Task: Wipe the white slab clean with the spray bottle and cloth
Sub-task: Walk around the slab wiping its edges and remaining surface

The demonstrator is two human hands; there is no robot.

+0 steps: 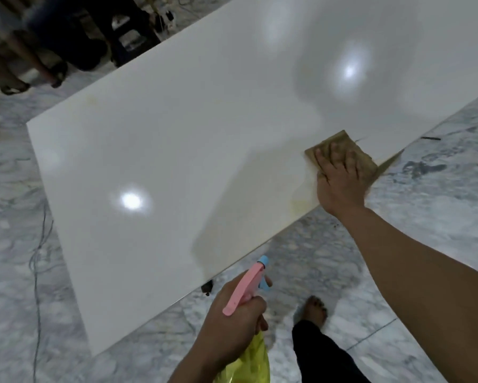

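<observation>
White slab (pixel 177 150) lies across the marble floor (pixel 425 189) — right hand (pixel 340 181) flat, fingers spread, pressing the cloth (pixel 342 145) at its near edge; left hand (pixel 232 324) gripping the bottle (pixel 246 286) below.

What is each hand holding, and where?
Left hand grips the spray bottle by its neck. Right hand presses flat on the cloth, not gripping it.

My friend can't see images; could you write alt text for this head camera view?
A right hand presses a tan folded cloth onto a glossy white slab near its edge. The left hand holds a yellow spray bottle with pink trigger above grey marble floor.
</observation>
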